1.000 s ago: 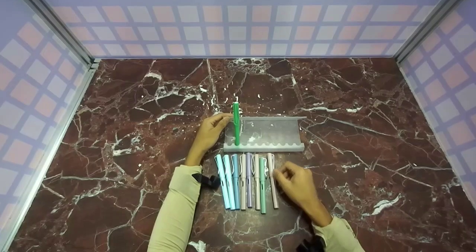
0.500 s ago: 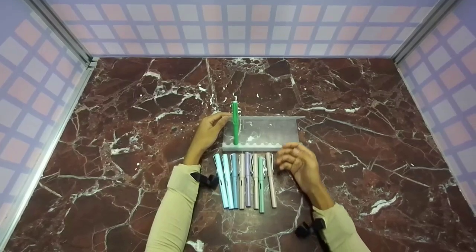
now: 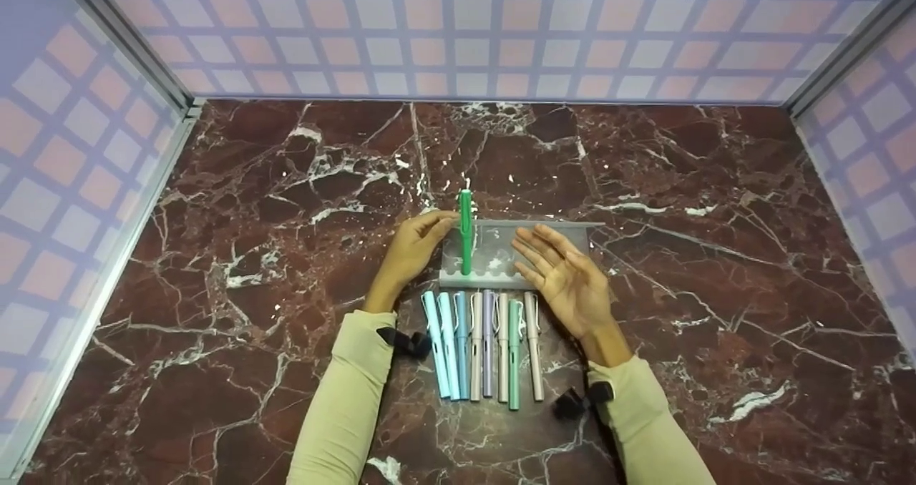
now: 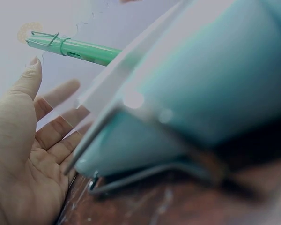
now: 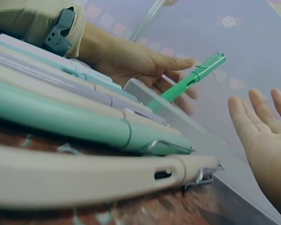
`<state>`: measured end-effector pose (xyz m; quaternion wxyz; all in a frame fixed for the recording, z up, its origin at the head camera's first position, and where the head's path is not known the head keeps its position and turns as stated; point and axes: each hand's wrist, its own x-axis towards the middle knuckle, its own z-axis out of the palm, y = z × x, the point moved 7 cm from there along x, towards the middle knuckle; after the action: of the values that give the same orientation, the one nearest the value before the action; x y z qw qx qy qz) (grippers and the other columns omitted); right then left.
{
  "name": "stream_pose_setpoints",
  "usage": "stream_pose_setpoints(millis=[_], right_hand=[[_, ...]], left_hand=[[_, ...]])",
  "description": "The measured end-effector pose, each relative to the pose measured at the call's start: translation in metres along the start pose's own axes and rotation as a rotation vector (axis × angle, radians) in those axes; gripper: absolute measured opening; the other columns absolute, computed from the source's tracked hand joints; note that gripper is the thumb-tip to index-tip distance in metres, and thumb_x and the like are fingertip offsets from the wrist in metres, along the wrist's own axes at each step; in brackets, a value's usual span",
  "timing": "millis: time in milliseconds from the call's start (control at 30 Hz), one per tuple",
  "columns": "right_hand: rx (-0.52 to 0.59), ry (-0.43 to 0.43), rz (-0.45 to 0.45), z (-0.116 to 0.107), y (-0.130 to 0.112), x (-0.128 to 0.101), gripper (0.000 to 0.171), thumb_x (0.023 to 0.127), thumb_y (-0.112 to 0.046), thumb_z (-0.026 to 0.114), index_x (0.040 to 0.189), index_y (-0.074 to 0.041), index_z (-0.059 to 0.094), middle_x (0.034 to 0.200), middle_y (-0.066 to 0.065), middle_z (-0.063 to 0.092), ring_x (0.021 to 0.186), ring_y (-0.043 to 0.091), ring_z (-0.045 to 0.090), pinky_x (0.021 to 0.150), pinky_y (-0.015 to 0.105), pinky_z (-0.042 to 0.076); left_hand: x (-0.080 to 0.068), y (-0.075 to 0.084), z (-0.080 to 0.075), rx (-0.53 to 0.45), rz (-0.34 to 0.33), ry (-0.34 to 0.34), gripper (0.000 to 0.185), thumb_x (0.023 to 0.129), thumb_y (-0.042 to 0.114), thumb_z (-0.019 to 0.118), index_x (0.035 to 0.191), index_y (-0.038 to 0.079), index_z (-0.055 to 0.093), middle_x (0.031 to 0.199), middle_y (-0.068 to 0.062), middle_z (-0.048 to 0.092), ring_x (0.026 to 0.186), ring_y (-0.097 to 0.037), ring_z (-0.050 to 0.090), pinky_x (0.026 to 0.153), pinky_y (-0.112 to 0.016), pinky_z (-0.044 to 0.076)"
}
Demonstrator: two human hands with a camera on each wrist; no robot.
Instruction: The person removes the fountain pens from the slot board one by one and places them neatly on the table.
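Note:
A bright green pen [image 3: 466, 234], cap end up, leans in the left part of a clear pen rack [image 3: 494, 280] with a scalloped front edge. My left hand [image 3: 413, 247] is at the rack's left end, fingertips close beside the green pen. In the left wrist view its fingers [image 4: 56, 129] are spread loosely, partly seen through the clear plastic. My right hand [image 3: 569, 277], palm showing and fingers extended, is over the rack's right part and holds nothing. Several capped pens lie in a row before the rack, from light blue [image 3: 438, 349] to mint green [image 3: 514, 360] and pale beige [image 3: 534, 349].
The table [image 3: 680, 277] has a dark red marbled top. Checked walls [image 3: 458, 34] enclose it at the back and both sides. Black wrist cameras [image 3: 585, 400] sit on both cuffs, close to the outer pens.
My right hand has left the beige pen at the row's right end, moved up over the rack and spread its fingers. The left hand stays by the rack's left end.

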<state>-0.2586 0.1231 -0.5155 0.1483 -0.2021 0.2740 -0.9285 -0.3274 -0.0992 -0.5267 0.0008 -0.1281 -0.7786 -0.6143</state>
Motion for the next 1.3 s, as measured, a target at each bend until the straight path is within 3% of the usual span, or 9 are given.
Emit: stream_pose_setpoints(millis=[100, 433, 700, 833, 967, 1033, 1167, 1300], right_hand=[[-0.034, 0.013, 0.031, 0.003, 0.004, 0.006, 0.041, 0.105, -0.018, 0.042, 0.143, -0.001, 0.044, 0.148, 0.020, 0.048, 0.139, 0.036, 0.043, 0.119, 0.050, 0.030], [-0.224, 0.042, 0.113, 0.010, 0.021, 0.024, 0.045, 0.103, -0.025, 0.053, 0.141, -0.001, 0.049, 0.147, 0.020, 0.050, 0.139, 0.035, 0.045, 0.119, 0.053, 0.027], [-0.390, 0.058, 0.182, 0.016, 0.029, 0.033, 0.053, 0.101, -0.017, 0.053, 0.143, 0.012, 0.040, 0.150, 0.028, 0.042, 0.142, 0.040, 0.040, 0.120, 0.054, 0.025], [-0.555, 0.027, 0.252, 0.020, 0.036, 0.034, 0.051, 0.102, -0.012, 0.050, 0.145, 0.013, 0.038, 0.152, 0.027, 0.040, 0.140, 0.037, 0.043, 0.120, 0.050, 0.027], [-0.756, -0.009, 0.298, 0.022, 0.040, 0.033, 0.048, 0.101, -0.008, 0.050, 0.145, 0.009, 0.042, 0.157, 0.021, 0.037, 0.145, 0.034, 0.037, 0.120, 0.046, 0.029], [-0.858, -0.027, 0.302, 0.024, 0.041, 0.032, 0.046, 0.101, -0.008, 0.052, 0.144, 0.005, 0.047, 0.158, 0.019, 0.036, 0.147, 0.033, 0.033, 0.119, 0.045, 0.032], [-1.027, -0.065, 0.301, 0.027, 0.043, 0.031, 0.044, 0.100, -0.012, 0.058, 0.143, 0.000, 0.052, 0.160, 0.016, 0.033, 0.148, 0.034, 0.030, 0.118, 0.047, 0.032], [-1.128, -0.102, 0.285, 0.031, 0.045, 0.030, 0.045, 0.100, -0.015, 0.059, 0.143, -0.001, 0.052, 0.160, 0.017, 0.032, 0.147, 0.037, 0.031, 0.118, 0.049, 0.031]], left_hand=[[0.001, -0.001, 0.000, -0.007, 0.010, -0.002, 0.028, 0.103, 0.018, 0.056, 0.119, -0.001, 0.069, 0.121, -0.020, 0.070, 0.112, -0.034, 0.064, 0.103, -0.044, 0.048], [0.000, 0.000, 0.000, 0.030, 0.016, -0.013, 0.028, 0.104, 0.023, 0.056, 0.118, 0.004, 0.071, 0.120, -0.011, 0.072, 0.112, -0.024, 0.065, 0.102, -0.038, 0.048], [0.000, 0.000, 0.000, 0.030, 0.031, -0.027, 0.028, 0.105, 0.022, 0.055, 0.119, 0.004, 0.071, 0.115, -0.013, 0.072, 0.102, -0.025, 0.064, 0.093, -0.037, 0.050], [-0.001, 0.000, -0.002, 0.034, 0.015, -0.028, 0.029, 0.104, 0.024, 0.055, 0.120, 0.007, 0.071, 0.116, -0.011, 0.072, 0.102, -0.024, 0.064, 0.094, -0.037, 0.050], [0.000, 0.000, -0.003, 0.038, 0.010, -0.026, 0.028, 0.104, 0.024, 0.055, 0.121, 0.007, 0.071, 0.119, -0.010, 0.072, 0.108, -0.024, 0.065, 0.099, -0.039, 0.049], [0.000, 0.000, -0.003, 0.033, 0.006, -0.028, 0.028, 0.104, 0.023, 0.055, 0.121, 0.007, 0.071, 0.119, -0.010, 0.072, 0.107, -0.024, 0.065, 0.099, -0.038, 0.049], [-0.001, 0.000, -0.002, 0.033, -0.003, -0.036, 0.028, 0.104, 0.023, 0.055, 0.122, 0.008, 0.071, 0.113, -0.012, 0.072, 0.089, -0.022, 0.061, 0.092, -0.036, 0.050], [-0.001, -0.001, -0.001, 0.052, -0.003, -0.036, 0.028, 0.105, 0.023, 0.054, 0.122, 0.008, 0.070, 0.115, -0.012, 0.072, 0.091, -0.020, 0.060, 0.093, -0.036, 0.049]])
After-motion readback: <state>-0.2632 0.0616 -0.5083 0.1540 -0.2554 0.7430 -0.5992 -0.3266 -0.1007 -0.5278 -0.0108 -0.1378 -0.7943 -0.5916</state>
